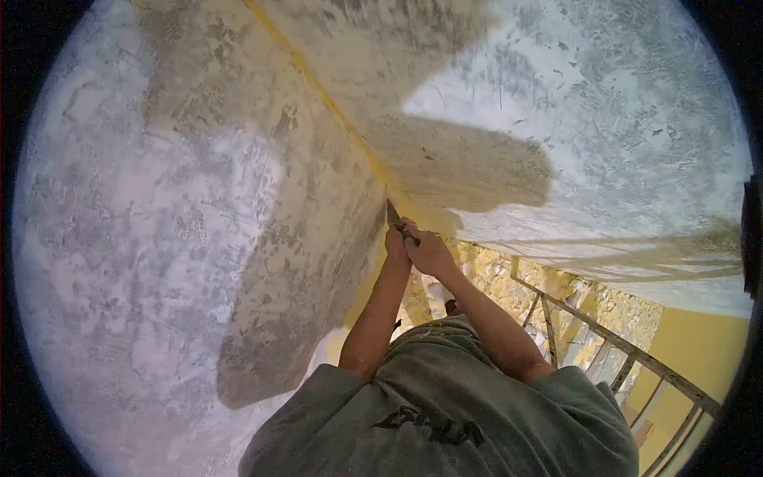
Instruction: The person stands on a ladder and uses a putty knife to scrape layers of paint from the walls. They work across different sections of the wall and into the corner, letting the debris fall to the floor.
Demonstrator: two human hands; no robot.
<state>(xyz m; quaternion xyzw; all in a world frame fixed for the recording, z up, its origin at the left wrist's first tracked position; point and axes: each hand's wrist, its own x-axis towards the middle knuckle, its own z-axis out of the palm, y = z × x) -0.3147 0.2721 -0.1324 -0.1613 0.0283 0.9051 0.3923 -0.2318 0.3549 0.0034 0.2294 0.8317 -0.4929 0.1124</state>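
A scraper (393, 213) with a thin, pointed-looking metal blade and a dark handle rises from my hands into the corner between two walls. My left hand (396, 243) is closed around the lower part of it. On the other side, my right hand (430, 253) wraps the dark handle too, close against the left. The blade tip lies at or very near the corner line; whether it touches cannot be made out. Up from the tip runs a yellow strip (318, 89) of paint along the corner. Fingers partly hide the handle.
To the left is a scraped, grey-white wall (135, 254); the right wall (636, 119) looks similar, with shadows across both. Below at right stands a metal frame (636, 350) like a ladder or scaffold. Yellow and white flakes (485, 274) cover the floor.
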